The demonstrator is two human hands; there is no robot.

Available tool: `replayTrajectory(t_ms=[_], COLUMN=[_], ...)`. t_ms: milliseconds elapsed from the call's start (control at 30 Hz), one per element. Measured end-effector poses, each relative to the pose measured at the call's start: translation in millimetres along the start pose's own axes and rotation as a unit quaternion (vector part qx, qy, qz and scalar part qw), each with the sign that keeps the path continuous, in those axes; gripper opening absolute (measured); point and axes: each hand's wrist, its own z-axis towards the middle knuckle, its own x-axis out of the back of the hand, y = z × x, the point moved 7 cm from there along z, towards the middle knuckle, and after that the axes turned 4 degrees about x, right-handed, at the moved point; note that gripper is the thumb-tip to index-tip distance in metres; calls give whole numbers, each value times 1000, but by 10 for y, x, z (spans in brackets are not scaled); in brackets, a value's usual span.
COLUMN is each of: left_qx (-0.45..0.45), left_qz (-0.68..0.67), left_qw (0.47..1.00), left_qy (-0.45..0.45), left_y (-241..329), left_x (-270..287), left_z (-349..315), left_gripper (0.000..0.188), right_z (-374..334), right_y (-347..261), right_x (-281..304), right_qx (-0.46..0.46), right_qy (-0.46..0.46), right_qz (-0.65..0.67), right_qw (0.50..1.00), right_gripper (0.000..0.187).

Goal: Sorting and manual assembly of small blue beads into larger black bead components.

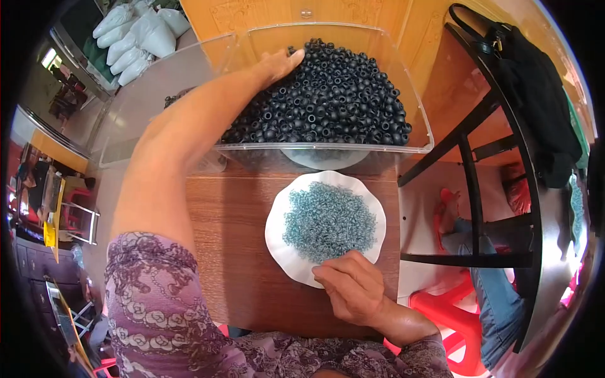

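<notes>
My left hand (pixel 282 66) reaches over a wide clear plastic bin to a heap of black bead-like rings (pixel 328 94). Its thumb side shows at the heap's far left; the other fingers are mostly hidden, so I cannot tell whether it grips any. Below the bin, a white scalloped plate (pixel 277 236) holds a mound of small translucent blue-green rings (pixel 331 220). Over the plate's near edge, my right hand (pixel 356 286) is closed, thumb and fingers pinched together. Whatever may be between those fingertips is too small to make out.
The plate and the clear bin (pixel 419 126) rest on a brown wooden table (pixel 220 252). A black stool-like frame (pixel 469 170) with a dark bag (pixel 539 94) stands at right. Near it are a red plastic stool (pixel 450 309) and another person's leg (pixel 491 302). White sacks (pixel 148 38) lie far left.
</notes>
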Motion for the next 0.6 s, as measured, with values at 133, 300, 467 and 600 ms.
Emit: replayTrajectory(t_ms=[133, 300, 467, 600], left_qx=[58, 151, 56, -6], left_qz=[-145, -279, -345, -208], left_qw=[979, 923, 897, 934], left_qy=[-132, -216, -271, -291], left_y=[-255, 25, 617, 1170], left_x=[-160, -149, 64, 495], left_z=[42, -195, -595, -994], left_gripper=[72, 70, 77, 90], right_z=[16, 26, 41, 25], right_y=[-33, 24, 52, 111], right_x=[11, 16, -21, -45], right_qx=[3, -9, -7, -15], right_qy=[5, -7, -13, -27], right_qz=[16, 16, 19, 4], right_qw=[1000, 1000, 1000, 1000], right_gripper=[25, 25, 26, 26])
